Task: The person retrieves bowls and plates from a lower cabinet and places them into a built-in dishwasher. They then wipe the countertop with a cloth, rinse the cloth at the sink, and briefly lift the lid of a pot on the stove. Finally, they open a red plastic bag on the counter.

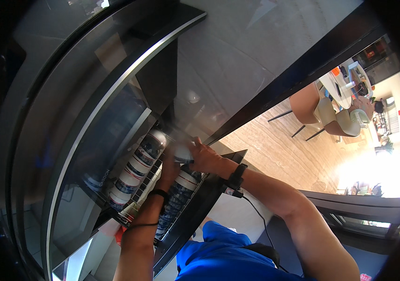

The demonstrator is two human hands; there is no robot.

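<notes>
Before me a dark pull-out drawer [200,203] holds a wire rack [148,183]. A row of blue-and-white patterned bowls [135,172] stands on edge, nested, along the rack's left side. A second row of patterned bowls [176,196] fills the right side. My right hand [205,158] grips the right side of a pale bowl [183,153] at the far end of this row. My left hand [170,163] is at that bowl's left side, its fingers blurred and partly hidden. The bowl is blurred too.
Dark glass with a curved metal-edged strip [91,116] rises on the left. A grey panel [221,66] lies beyond the drawer. A black cable [261,210] hangs from a small device near my right wrist. Chairs [305,102] and a cluttered table [336,87] stand farther right.
</notes>
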